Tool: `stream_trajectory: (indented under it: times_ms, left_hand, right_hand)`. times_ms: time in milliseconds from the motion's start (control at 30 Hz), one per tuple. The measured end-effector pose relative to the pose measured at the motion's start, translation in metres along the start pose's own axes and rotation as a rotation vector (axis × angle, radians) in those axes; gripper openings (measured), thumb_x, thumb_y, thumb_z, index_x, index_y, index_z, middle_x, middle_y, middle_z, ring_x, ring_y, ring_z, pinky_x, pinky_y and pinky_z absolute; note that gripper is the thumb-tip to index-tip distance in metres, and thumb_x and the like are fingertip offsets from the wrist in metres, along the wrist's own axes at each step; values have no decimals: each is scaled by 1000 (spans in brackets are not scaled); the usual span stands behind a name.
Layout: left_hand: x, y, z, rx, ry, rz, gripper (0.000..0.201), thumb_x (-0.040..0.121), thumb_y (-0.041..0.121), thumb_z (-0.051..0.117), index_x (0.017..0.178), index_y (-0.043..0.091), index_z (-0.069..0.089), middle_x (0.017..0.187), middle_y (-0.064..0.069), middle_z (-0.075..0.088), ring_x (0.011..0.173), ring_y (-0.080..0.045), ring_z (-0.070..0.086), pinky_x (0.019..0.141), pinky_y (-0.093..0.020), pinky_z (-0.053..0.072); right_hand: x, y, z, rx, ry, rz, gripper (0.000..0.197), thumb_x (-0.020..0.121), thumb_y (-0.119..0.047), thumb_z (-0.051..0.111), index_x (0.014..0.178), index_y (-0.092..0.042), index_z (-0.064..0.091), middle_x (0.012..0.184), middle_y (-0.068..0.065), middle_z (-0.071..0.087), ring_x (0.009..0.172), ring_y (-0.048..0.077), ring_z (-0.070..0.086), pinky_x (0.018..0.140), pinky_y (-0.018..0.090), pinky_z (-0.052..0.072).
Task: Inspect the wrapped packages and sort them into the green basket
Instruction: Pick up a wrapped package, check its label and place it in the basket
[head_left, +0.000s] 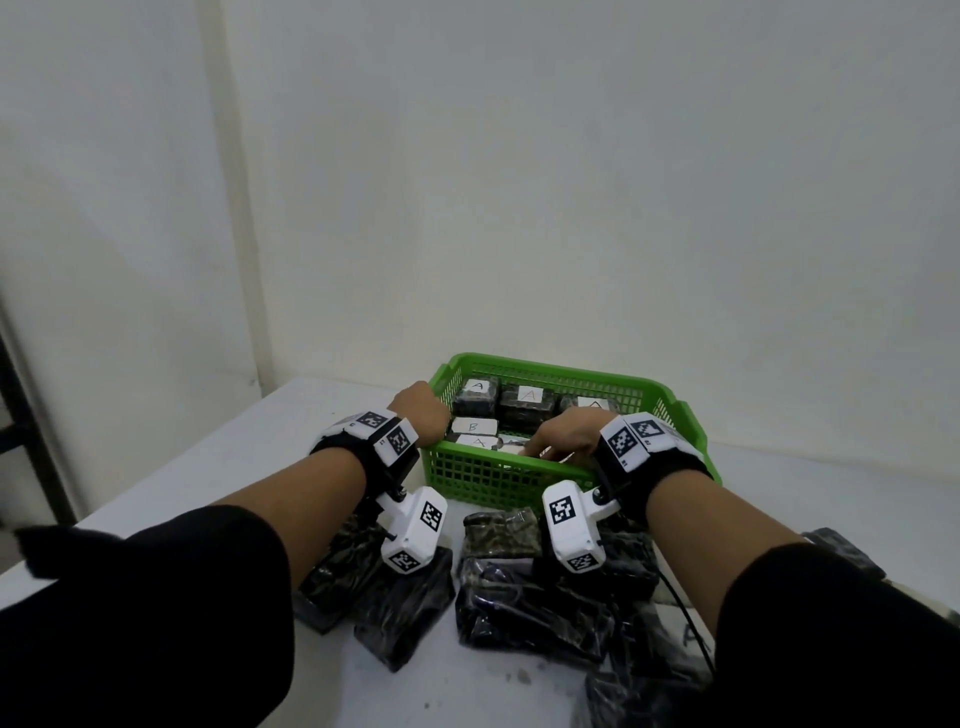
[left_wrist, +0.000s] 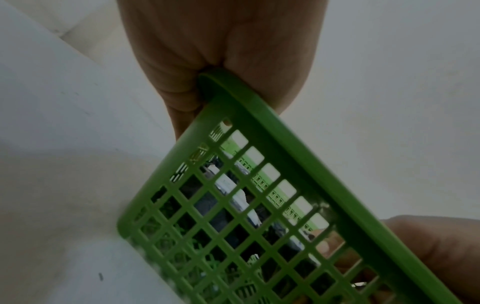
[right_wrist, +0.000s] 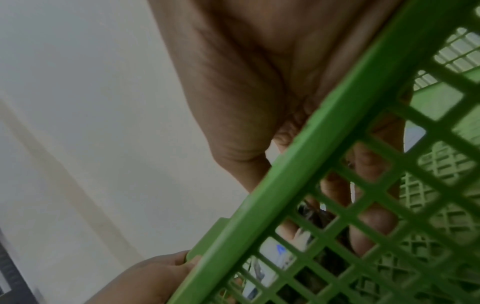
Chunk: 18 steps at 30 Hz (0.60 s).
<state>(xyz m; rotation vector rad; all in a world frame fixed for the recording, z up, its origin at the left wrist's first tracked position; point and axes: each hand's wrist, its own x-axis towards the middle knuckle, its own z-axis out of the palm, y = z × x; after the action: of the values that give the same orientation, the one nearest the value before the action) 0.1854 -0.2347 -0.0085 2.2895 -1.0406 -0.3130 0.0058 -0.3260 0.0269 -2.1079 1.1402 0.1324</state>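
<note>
The green basket (head_left: 566, 371) stands mid-table and holds several dark wrapped packages with white labels: an A package (head_left: 478, 395), another A package (head_left: 527, 402) and a B package (head_left: 472, 427). My left hand (head_left: 421, 410) grips the basket's near left corner; in the left wrist view the left hand (left_wrist: 207, 61) closes over the rim (left_wrist: 285, 133). My right hand (head_left: 545, 447) reaches inside the basket with straight fingers touching a labelled package (head_left: 506, 446) at the front wall. Through the lattice (right_wrist: 285, 174), those fingers (right_wrist: 371, 226) lie beside dark wrap.
Several loose dark packages lie on the white table in front of the basket, among them one (head_left: 501, 530) just below its front wall, one (head_left: 405, 603) under my left wrist and one (head_left: 530, 613) at centre. A pale wall stands behind the table.
</note>
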Motion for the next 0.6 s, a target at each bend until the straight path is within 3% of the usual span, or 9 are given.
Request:
stream_trajectory:
  times_ms: [33, 100, 167, 233, 300, 367, 467, 533, 600]
  left_hand:
    - [-1, 1, 1, -1, 9, -1, 18, 105, 11, 44, 113, 0, 55, 130, -26, 61, 119, -39, 60, 79, -32, 38]
    - [-4, 3, 1, -9, 24, 5, 14, 104, 9, 44, 93, 5, 52, 128, -27, 63, 119, -41, 61, 80, -31, 39]
    - [-5, 5, 1, -7, 32, 5, 14, 104, 8, 44, 93, 4, 53, 128, -27, 63, 120, -41, 60, 81, -32, 39]
    - [-6, 6, 0, -13, 38, -2, 21, 104, 8, 44, 114, -3, 59, 129, -27, 63, 121, -41, 60, 84, -36, 43]
    - [-7, 6, 1, -10, 35, -11, 31, 104, 9, 45, 126, -9, 57, 129, -27, 63, 121, -41, 60, 91, -38, 46]
    - [-7, 6, 1, -2, 34, -10, 32, 104, 9, 45, 127, -10, 56, 129, -27, 63, 121, -41, 60, 93, -39, 47]
    - [-7, 7, 1, 0, 36, -13, 32, 103, 9, 45, 128, -10, 55, 129, -27, 62, 121, -41, 60, 95, -39, 47]
    - [-5, 7, 1, -4, 31, -19, 33, 103, 8, 45, 129, -10, 55, 130, -27, 62, 122, -41, 59, 96, -39, 47]
    - [-4, 7, 1, 3, 25, -23, 33, 103, 8, 46, 129, -10, 54, 131, -26, 62, 123, -41, 59, 97, -39, 47]
  right_hand:
    - [1, 1, -1, 4, -17, -1, 31, 105, -22, 58, 130, -10, 71, 135, 10, 68, 109, 18, 65, 106, 36, 52]
    - [8, 4, -3, 146, -41, -3, 22, 102, -16, 62, 117, -4, 73, 123, 11, 71, 91, 17, 67, 83, 31, 56]
    - [12, 8, -5, 281, -45, 28, 10, 100, -12, 65, 94, -5, 70, 98, 6, 70, 78, 15, 61, 68, 28, 51]
    - [20, 14, -7, 327, 6, 39, 13, 99, -10, 67, 87, -8, 66, 90, 4, 68, 75, 14, 60, 69, 27, 50]
    - [28, 21, -7, 361, 88, 44, 11, 95, -7, 69, 86, -10, 63, 92, 7, 69, 74, 15, 64, 72, 27, 54]
    - [36, 24, -8, 350, 144, 50, 14, 93, -9, 71, 83, -12, 62, 91, 8, 68, 75, 17, 66, 72, 27, 58]
    - [39, 20, -9, 338, 175, 89, 21, 97, -10, 71, 77, -9, 63, 81, 7, 71, 80, 20, 71, 80, 31, 62]
    - [37, 12, -9, 312, 159, 108, 26, 98, -11, 69, 74, -10, 61, 67, 5, 68, 64, 16, 66, 63, 27, 59]
    - [42, 5, -8, 283, 141, 123, 28, 99, -12, 68, 73, -10, 61, 60, 4, 65, 57, 15, 60, 62, 28, 55]
